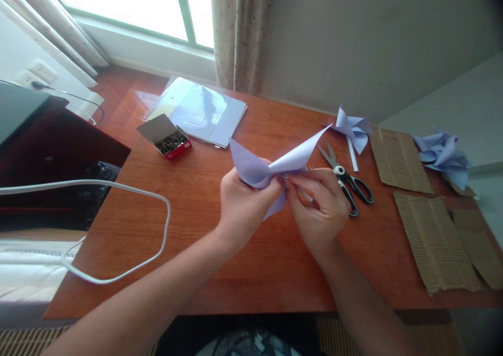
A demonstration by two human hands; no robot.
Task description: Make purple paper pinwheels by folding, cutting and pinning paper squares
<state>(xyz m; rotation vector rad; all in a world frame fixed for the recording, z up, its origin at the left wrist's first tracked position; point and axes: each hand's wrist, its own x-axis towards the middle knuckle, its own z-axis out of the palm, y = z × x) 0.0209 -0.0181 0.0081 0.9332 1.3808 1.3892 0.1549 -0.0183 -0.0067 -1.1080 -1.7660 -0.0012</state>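
A lilac paper pinwheel (294,154) is held up over the table, its curled blades spread out. My left hand (245,201) grips it near the centre, thumb pressed by the hub. Close beside that thumb, my right hand (320,204) is closed in a pinch at the hub; the small thing between its fingertips is too hidden to name. A short piece of a white stick (305,194) shows under the right fingers. Scissors (346,180) with black and white handles lie partly open just behind the right hand.
A red box of small metal pins (173,145) stands open at left, near papers in a clear sleeve (208,109). A finished pinwheel (353,130), more paper blades (446,154) and cardboard pieces (436,240) lie at right. A white cable (167,225) loops over the left side.
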